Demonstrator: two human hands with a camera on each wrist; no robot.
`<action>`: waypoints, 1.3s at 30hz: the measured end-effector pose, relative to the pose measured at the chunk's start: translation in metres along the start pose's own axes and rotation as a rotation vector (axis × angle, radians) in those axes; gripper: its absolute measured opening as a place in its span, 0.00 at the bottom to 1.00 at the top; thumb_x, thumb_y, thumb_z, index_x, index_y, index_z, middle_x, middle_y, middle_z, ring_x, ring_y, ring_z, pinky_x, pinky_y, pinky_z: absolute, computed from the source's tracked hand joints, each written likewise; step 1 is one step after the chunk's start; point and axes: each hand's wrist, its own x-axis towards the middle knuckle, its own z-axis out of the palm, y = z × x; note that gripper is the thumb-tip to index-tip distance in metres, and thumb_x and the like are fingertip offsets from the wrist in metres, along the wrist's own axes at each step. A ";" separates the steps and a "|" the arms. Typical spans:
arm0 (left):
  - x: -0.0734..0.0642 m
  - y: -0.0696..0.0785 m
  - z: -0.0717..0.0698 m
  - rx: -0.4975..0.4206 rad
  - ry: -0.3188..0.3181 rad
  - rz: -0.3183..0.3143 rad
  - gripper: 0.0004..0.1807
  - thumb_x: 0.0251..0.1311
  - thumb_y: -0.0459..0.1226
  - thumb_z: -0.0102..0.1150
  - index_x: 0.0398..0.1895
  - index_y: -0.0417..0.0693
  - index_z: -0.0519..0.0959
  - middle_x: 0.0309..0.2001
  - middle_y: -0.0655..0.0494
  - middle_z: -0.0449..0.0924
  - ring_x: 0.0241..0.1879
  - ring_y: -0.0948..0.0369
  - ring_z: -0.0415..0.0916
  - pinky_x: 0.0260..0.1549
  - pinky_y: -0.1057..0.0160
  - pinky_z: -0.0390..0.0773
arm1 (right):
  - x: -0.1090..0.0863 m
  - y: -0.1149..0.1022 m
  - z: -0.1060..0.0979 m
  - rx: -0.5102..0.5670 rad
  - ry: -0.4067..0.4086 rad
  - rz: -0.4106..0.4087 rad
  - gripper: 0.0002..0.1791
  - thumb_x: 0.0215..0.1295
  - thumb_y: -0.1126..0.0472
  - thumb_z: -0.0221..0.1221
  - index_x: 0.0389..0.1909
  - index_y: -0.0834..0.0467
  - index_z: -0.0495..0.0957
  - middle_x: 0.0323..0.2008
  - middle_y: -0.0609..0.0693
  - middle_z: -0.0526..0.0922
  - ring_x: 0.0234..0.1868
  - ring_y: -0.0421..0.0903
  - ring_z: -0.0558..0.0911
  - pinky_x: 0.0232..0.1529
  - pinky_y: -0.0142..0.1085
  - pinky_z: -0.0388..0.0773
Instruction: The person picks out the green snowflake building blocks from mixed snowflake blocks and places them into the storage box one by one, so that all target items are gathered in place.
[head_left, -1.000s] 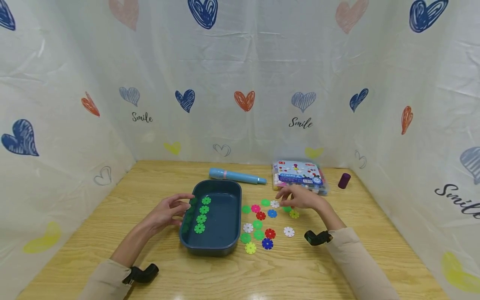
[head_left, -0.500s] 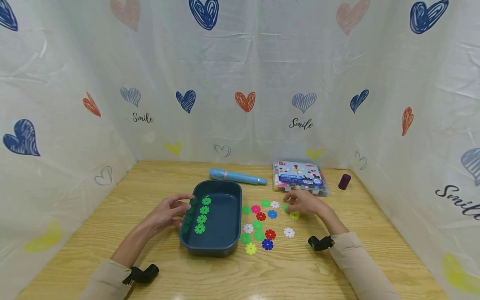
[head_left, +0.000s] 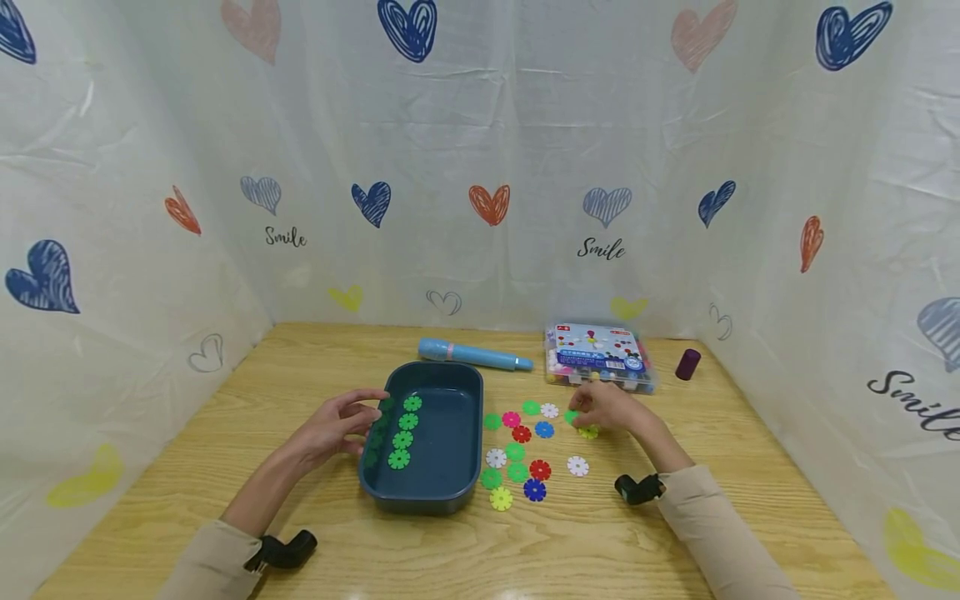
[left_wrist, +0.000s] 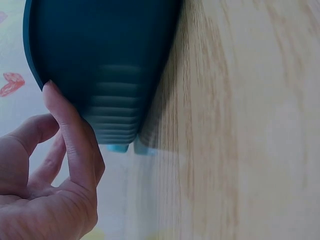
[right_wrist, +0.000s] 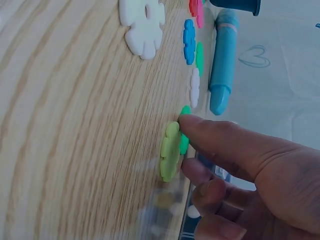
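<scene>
My right hand (head_left: 603, 406) is at the far right of the loose flower-shaped plastic discs. In the right wrist view, its thumb and a finger are at opposite edges of a green flower disc (right_wrist: 184, 142), pinching it. A yellow-green flower disc (right_wrist: 170, 152) lies right in front of it. My left hand (head_left: 341, 427) is at the left side of a dark blue tray (head_left: 468, 492), a fingertip touching its rim in the left wrist view. Several green flower discs (head_left: 402, 439) lie in a column inside the tray.
Between tray and right hand lie loose discs, including a pink one (head_left: 511, 419), a red one (head_left: 540, 470) and a white one (head_left: 577, 466). Behind are a light blue pen-shaped tube (head_left: 480, 356), a clear plastic box of parts (head_left: 600, 354) and a purple cylinder (head_left: 687, 364).
My right hand has moved slightly right, from beside the white disc onto the green disc, and its fingers have closed in. The left hand stays at the tray.
</scene>
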 end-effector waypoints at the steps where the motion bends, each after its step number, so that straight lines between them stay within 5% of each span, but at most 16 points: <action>1: 0.000 0.000 0.000 0.001 0.002 -0.003 0.31 0.67 0.44 0.59 0.70 0.46 0.64 0.50 0.45 0.78 0.39 0.55 0.81 0.28 0.63 0.83 | 0.000 0.000 0.000 0.005 -0.004 0.004 0.11 0.58 0.60 0.69 0.39 0.59 0.81 0.35 0.49 0.81 0.36 0.43 0.75 0.39 0.36 0.75; 13: 0.000 -0.001 -0.001 -0.006 0.003 -0.007 0.31 0.67 0.45 0.59 0.70 0.46 0.64 0.50 0.47 0.79 0.39 0.56 0.81 0.28 0.64 0.83 | -0.002 -0.002 0.000 0.067 -0.014 0.007 0.14 0.59 0.63 0.68 0.43 0.60 0.76 0.38 0.53 0.79 0.38 0.45 0.75 0.42 0.38 0.75; 30: 0.001 -0.003 -0.002 -0.010 -0.019 0.010 0.31 0.68 0.44 0.58 0.70 0.47 0.64 0.55 0.40 0.77 0.42 0.54 0.82 0.30 0.62 0.84 | -0.006 0.006 0.002 0.107 0.023 -0.230 0.10 0.64 0.67 0.62 0.45 0.59 0.77 0.40 0.56 0.82 0.41 0.47 0.80 0.38 0.34 0.78; 39: 0.001 -0.003 -0.002 -0.005 -0.019 0.014 0.30 0.68 0.44 0.58 0.70 0.46 0.64 0.53 0.43 0.78 0.41 0.55 0.82 0.30 0.62 0.85 | -0.003 0.010 -0.001 0.061 0.012 -0.255 0.08 0.70 0.67 0.55 0.44 0.56 0.81 0.42 0.53 0.83 0.42 0.44 0.81 0.39 0.32 0.77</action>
